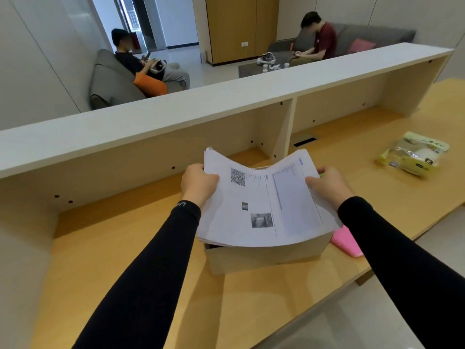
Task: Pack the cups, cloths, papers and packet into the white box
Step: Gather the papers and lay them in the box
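Both hands hold a stack of printed papers just above the white box, which stands on the wooden desk. My left hand grips the stack's left edge and my right hand grips its right edge, so the sheets sag in the middle. The papers hide the box's opening and whatever is inside. A pink cloth lies on the desk against the box's right side. A yellow-green packet lies further right on the desk. No cups show near the box.
A white shelf with open compartments runs along the back of the desk. The desk's front edge cuts diagonally at the right. Beyond the shelf, two people sit on grey sofas, and small cups stand on a low table.
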